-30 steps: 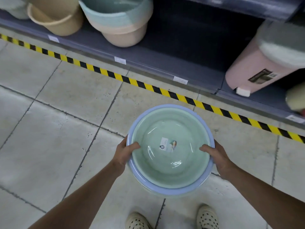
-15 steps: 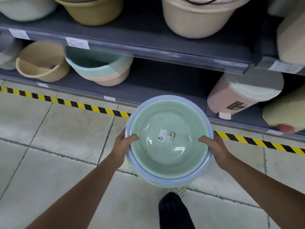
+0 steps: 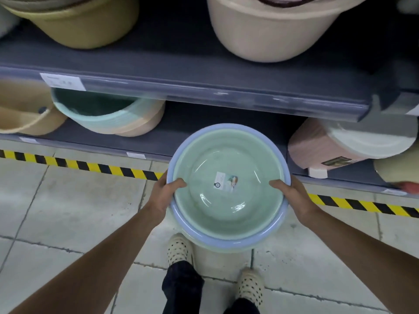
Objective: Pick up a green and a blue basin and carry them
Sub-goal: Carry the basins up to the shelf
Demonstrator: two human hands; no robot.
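Observation:
A pale green basin [image 3: 229,200] with a small label inside sits nested in a blue basin [image 3: 217,240], of which only the rim shows. I hold the pair level in front of me above the tiled floor. My left hand [image 3: 166,194] grips the left rim, thumb hooked inside the green basin. On the opposite rim my right hand [image 3: 292,196] grips the same way. The blue basin's body is hidden under the green one.
A grey shelf unit [image 3: 204,87] stands close ahead, stocked with beige tubs [image 3: 272,30], stacked green and beige basins [image 3: 108,114] and a pink bin [image 3: 328,146]. Yellow-black hazard tape [image 3: 90,166] runs along the floor by the shelf base. My feet [image 3: 179,248] are below the basins.
The view has tilted up and closer to the shelves, so the upper shelf now shows. The nested basins stay in both hands, raised slightly; my feet have stepped.

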